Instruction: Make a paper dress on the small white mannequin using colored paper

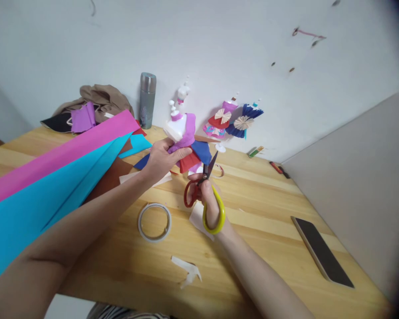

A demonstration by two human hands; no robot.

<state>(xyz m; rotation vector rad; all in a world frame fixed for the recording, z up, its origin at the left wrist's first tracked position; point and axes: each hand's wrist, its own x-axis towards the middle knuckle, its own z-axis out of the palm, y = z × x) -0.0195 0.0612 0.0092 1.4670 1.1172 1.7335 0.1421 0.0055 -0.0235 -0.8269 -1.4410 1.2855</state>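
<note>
My left hand (166,159) grips a small white mannequin (175,128) round its waist, thumb across the front. It wears a purple one-shoulder top (188,133), with red fabric (189,161) and blue fabric (202,151) hanging below as a skirt. In my right hand (208,199) is a pair of scissors (205,176) with one red and one yellow handle loop. Their dark blades are parted and point up, close to the lower edge of the skirt. A roll of double-sided tape (154,222) lies on the table below my hands.
Pink paper (63,155) and blue paper (53,208) spread across the left. At the back stand a thermos (147,101) and dressed mannequins (222,117). Brown cloth (103,97) is heaped back left. A phone-like dark slab (322,251) lies right, paper scraps (188,269) in front.
</note>
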